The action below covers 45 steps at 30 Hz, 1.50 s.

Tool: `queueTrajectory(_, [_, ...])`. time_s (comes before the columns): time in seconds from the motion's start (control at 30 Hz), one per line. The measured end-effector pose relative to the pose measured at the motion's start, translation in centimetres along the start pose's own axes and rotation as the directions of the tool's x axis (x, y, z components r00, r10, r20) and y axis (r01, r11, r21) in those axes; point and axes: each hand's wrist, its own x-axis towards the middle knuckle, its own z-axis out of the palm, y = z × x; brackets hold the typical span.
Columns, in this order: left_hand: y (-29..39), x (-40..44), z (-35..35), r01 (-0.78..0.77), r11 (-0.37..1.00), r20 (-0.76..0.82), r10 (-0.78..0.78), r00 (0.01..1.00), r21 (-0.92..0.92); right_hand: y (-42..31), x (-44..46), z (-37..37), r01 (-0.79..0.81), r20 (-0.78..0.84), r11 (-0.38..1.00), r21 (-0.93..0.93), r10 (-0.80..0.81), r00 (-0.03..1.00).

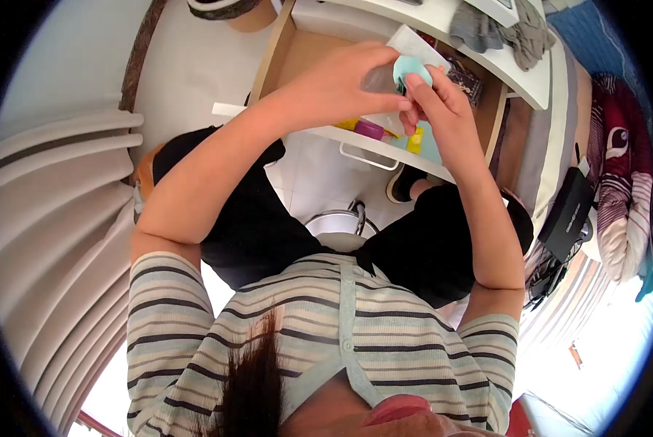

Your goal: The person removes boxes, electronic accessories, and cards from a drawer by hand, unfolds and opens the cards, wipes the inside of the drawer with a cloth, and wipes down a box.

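Both hands are raised over an open drawer [295,54]. My left hand [334,84] is curved around a clear, see-through item [377,79], its thumb and fingers on either side. The fingers of my right hand [443,98] pinch a light teal piece [412,69] at the right end of the clear item. Whether the two pieces are joined cannot be made out. Below my hands in the drawer lie a purple item [369,130] and a yellow item [415,140].
A white desk edge [443,36] with grey cloth [527,36] on it overhangs the drawer. A round container [253,16] stands at the top left. Black box [568,215] and patterned fabric [625,182] lie at the right. A stool base [339,221] shows between the legs.
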Motion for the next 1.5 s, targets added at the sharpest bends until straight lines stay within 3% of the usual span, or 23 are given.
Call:
queueTrajectory(0.03, [0.0,0.3,0.0,0.033,0.997,0.017,-0.032,0.999,-0.07,-0.3,-0.2,-0.4,-0.073,0.055,0.988,0.138,0.066,0.996])
queueTrajectory(0.1, [0.3,0.6,-0.3,0.065,0.985,0.042,-0.059,0.997,-0.162,-0.3,-0.5,-1.4,-0.107,0.036,0.981,0.16,0.103,0.994])
queueTrajectory(0.17, [0.4,0.7,-0.3,0.109,0.962,0.066,-0.095,0.993,-0.252,-0.5,-0.5,-2.2,-0.207,0.159,0.973,0.1,0.19,0.969])
queueTrajectory(0.23, [0.4,0.5,-0.1,-0.043,0.99,0.063,0.052,0.997,-0.134,-0.3,-0.4,-1.6,-0.197,0.121,0.973,0.121,0.182,0.976])
queueTrajectory(0.37, [0.8,0.3,0.8,0.018,0.996,0.06,-0.013,0.998,-0.085,0.1,-0.4,-1.1,-0.191,0.127,0.97,0.149,0.173,0.977])
queueTrajectory(0.43, [0.1,0.4,1.3,0.096,0.939,0.124,-0.057,0.991,-0.33,0.0,-0.5,-1.5,-0.191,0.144,0.967,0.167,0.168,0.975])
queueTrajectory(0.53, [0.4,0.4,0.4,0.229,0.902,0.24,-0.146,0.96,-0.367,-0.4,-0.5,-2.1,-0.178,0.16,0.962,0.207,0.146,0.976])
queueTrajectory(0.67, [0.5,0.5,0.2,0.212,0.845,0.222,-0.114,0.968,-0.49,-1.4,-0.8,-2.1,-0.154,0.12,0.94,0.303,0.123,0.985])
queueTrajectory(0.8, [0.6,0.6,-0.1,0.286,0.804,0.223,-0.195,0.955,-0.522,-0.6,-0.4,-2.8,-0.167,0.126,0.941,0.294,0.135,0.983])
queueTrajectory(0.9, [0.3,0.7,0.0,0.281,0.817,0.186,-0.215,0.959,-0.504,-0.3,-0.4,-2.8,-0.156,0.152,0.964,0.217,0.124,0.981])
queueTrajectory(1.0, [-0.4,0.8,0.7,0.243,0.876,0.138,-0.204,0.969,-0.417,-0.1,-0.4,-1.4,-0.075,0.075,0.991,0.109,0.067,0.995])
queueTrajectory(1.07, [-0.7,0.8,1.2,0.225,0.908,0.113,-0.197,0.974,-0.353,1.2,-0.3,-0.6,0.079,-0.039,0.997,-0.001,-0.079,0.996])
queueTrajectory(1.17, [-0.5,0.7,1.7,0.253,0.908,0.089,-0.237,0.967,-0.335,1.7,-0.3,0.0,0.064,-0.092,0.992,-0.113,-0.075,0.993])
queueTrajectory(1.23, [0.1,0.7,1.8,0.291,0.916,0.046,-0.29,0.956,-0.275,1.9,-0.3,-0.2,0.079,-0.076,0.995,-0.059,-0.084,0.994])
queueTrajectory(1.3, [-0.5,1.1,1.9,0.263,0.912,0.039,-0.265,0.963,-0.315,2.0,-0.1,-0.4,0.095,-0.06,0.995,-0.004,-0.095,0.994])
queueTrajectory(1.37, [-0.8,1.1,1.8,0.236,0.905,0.033,-0.24,0.97,-0.354,1.8,-0.1,-0.8,0.219,-0.065,0.943,-0.252,-0.242,0.968])
queueTrajectory(1.5, [-0.6,1.0,1.5,0.248,0.855,-0.016,-0.287,0.958,-0.456,1.5,-0.3,-1.2,0.147,-0.049,0.946,-0.291,-0.168,0.985])
